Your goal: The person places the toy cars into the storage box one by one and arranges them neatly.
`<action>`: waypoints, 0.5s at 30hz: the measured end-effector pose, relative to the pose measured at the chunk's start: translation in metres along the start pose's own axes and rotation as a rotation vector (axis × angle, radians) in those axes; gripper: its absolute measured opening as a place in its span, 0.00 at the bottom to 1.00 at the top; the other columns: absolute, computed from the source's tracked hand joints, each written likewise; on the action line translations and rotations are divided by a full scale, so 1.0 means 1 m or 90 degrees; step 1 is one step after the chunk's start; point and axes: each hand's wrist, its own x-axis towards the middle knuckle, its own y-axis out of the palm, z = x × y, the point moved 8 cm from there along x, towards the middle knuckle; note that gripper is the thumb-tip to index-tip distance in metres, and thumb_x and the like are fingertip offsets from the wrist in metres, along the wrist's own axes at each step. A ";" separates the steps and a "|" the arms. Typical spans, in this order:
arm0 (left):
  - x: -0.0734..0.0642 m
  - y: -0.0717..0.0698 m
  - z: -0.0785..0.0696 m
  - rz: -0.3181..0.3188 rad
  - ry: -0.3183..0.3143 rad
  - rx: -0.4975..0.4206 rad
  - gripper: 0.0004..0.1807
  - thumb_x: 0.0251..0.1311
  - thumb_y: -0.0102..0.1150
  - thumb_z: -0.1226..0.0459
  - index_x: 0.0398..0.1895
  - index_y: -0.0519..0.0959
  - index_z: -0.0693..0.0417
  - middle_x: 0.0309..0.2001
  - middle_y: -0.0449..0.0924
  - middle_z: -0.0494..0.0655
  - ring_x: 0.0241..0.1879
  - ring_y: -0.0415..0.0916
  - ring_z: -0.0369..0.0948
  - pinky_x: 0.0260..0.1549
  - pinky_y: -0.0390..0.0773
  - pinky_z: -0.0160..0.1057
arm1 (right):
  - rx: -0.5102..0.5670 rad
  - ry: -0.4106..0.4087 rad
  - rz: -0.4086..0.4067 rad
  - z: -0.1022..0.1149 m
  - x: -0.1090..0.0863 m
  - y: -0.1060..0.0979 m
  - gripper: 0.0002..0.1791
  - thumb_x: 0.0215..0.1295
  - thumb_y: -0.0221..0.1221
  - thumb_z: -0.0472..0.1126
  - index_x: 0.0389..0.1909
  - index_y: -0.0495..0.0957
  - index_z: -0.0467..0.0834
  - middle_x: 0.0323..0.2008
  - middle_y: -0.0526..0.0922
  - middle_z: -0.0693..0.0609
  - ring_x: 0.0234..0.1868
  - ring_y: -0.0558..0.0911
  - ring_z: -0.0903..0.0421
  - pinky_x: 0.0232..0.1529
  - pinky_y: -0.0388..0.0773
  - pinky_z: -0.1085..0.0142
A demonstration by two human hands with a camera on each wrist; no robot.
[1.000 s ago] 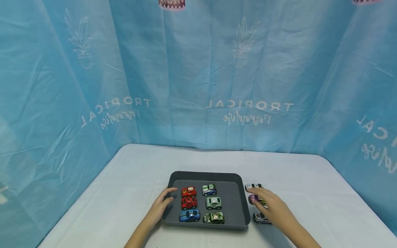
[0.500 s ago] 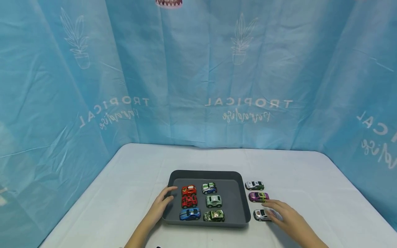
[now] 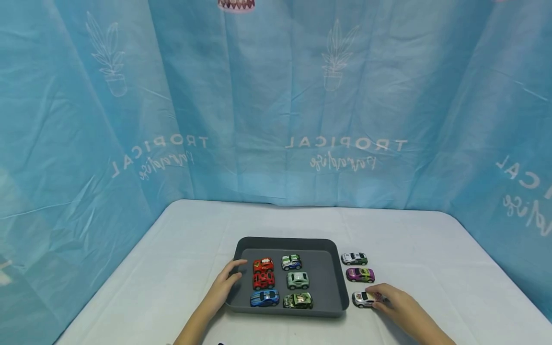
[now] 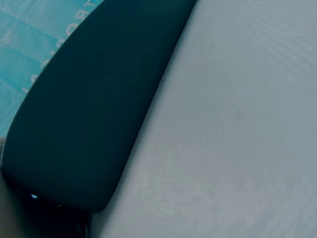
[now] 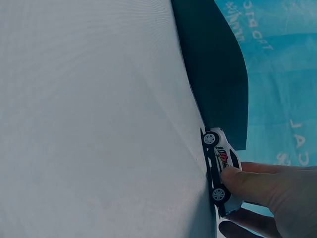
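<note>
My right hand (image 3: 398, 305) pinches a white toy car (image 3: 362, 299) on the table, right of the tray. In the right wrist view the thumb presses the side of that toy car (image 5: 223, 161), with fingers behind it. My left hand (image 3: 224, 282) rests at the left rim of the dark grey tray (image 3: 329, 309), fingers reaching over the edge. Inside the tray stand two red toy cars (image 3: 263, 280) and a blue toy car (image 3: 264, 298) on the left. A white-green toy car (image 3: 291, 262), a pale green one (image 3: 297, 280) and a camouflage one (image 3: 298, 301) form a second column.
A purple toy car (image 3: 360, 274) and a silver toy car (image 3: 354, 258) stand on the table beyond the held one, near the tray's right wall. White cloth (image 3: 189, 249) covers the table. Blue curtains (image 3: 258, 96) hang behind and at both sides.
My right hand has moved from over the purple toy car back toward me and right, and now grips the white toy car. The left hand stays at the tray.
</note>
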 end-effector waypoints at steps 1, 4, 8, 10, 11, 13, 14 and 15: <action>0.000 0.000 0.000 0.001 -0.001 0.000 0.20 0.62 0.44 0.64 0.58 0.68 0.52 0.69 0.49 0.61 0.69 0.38 0.62 0.62 0.40 0.67 | 0.000 0.006 0.001 0.000 0.000 0.000 0.14 0.51 0.62 0.39 0.41 0.77 0.46 0.42 0.82 0.53 0.48 0.80 0.50 0.49 0.76 0.56; 0.000 0.000 0.000 0.001 0.000 -0.001 0.20 0.62 0.44 0.64 0.58 0.68 0.52 0.69 0.51 0.61 0.69 0.39 0.61 0.62 0.41 0.67 | -0.005 0.007 -0.007 0.002 -0.002 -0.004 0.14 0.52 0.62 0.40 0.41 0.78 0.47 0.42 0.82 0.53 0.48 0.80 0.50 0.48 0.76 0.56; 0.001 0.000 -0.001 0.001 0.003 0.001 0.20 0.62 0.43 0.64 0.58 0.69 0.53 0.69 0.52 0.60 0.69 0.40 0.61 0.63 0.42 0.66 | -0.032 -0.042 -0.053 0.010 -0.007 -0.016 0.14 0.51 0.62 0.40 0.41 0.78 0.47 0.41 0.83 0.55 0.43 0.81 0.54 0.44 0.79 0.61; 0.001 0.000 -0.001 0.001 0.004 0.001 0.20 0.62 0.43 0.65 0.58 0.69 0.53 0.69 0.52 0.60 0.69 0.40 0.61 0.63 0.42 0.66 | -0.043 -0.080 -0.089 0.017 -0.009 -0.025 0.13 0.51 0.63 0.40 0.40 0.79 0.48 0.40 0.83 0.56 0.40 0.81 0.58 0.40 0.79 0.64; 0.001 0.000 -0.001 0.001 0.005 0.000 0.20 0.62 0.43 0.65 0.58 0.68 0.54 0.69 0.52 0.60 0.69 0.40 0.61 0.63 0.42 0.66 | -0.051 -0.099 -0.109 0.020 -0.010 -0.029 0.13 0.51 0.63 0.40 0.40 0.79 0.48 0.39 0.83 0.57 0.38 0.81 0.59 0.38 0.80 0.65; 0.001 0.000 -0.001 0.002 0.005 -0.001 0.20 0.62 0.43 0.65 0.58 0.68 0.54 0.69 0.52 0.60 0.69 0.39 0.61 0.63 0.41 0.66 | -0.054 -0.122 -0.142 0.027 -0.011 -0.036 0.12 0.51 0.63 0.41 0.38 0.79 0.49 0.38 0.83 0.58 0.37 0.81 0.61 0.37 0.79 0.66; 0.001 0.000 -0.001 0.001 0.004 -0.001 0.20 0.62 0.43 0.65 0.58 0.68 0.54 0.69 0.51 0.60 0.69 0.39 0.61 0.63 0.41 0.66 | -0.056 -0.134 -0.158 0.030 -0.012 -0.039 0.12 0.50 0.64 0.41 0.38 0.80 0.50 0.38 0.83 0.58 0.37 0.81 0.61 0.36 0.80 0.67; 0.000 0.000 -0.001 0.002 0.003 -0.001 0.20 0.62 0.43 0.65 0.58 0.68 0.54 0.69 0.51 0.60 0.69 0.39 0.61 0.63 0.41 0.66 | -0.054 -0.140 -0.170 0.033 -0.012 -0.042 0.12 0.50 0.64 0.41 0.38 0.80 0.50 0.38 0.83 0.59 0.37 0.81 0.62 0.36 0.80 0.68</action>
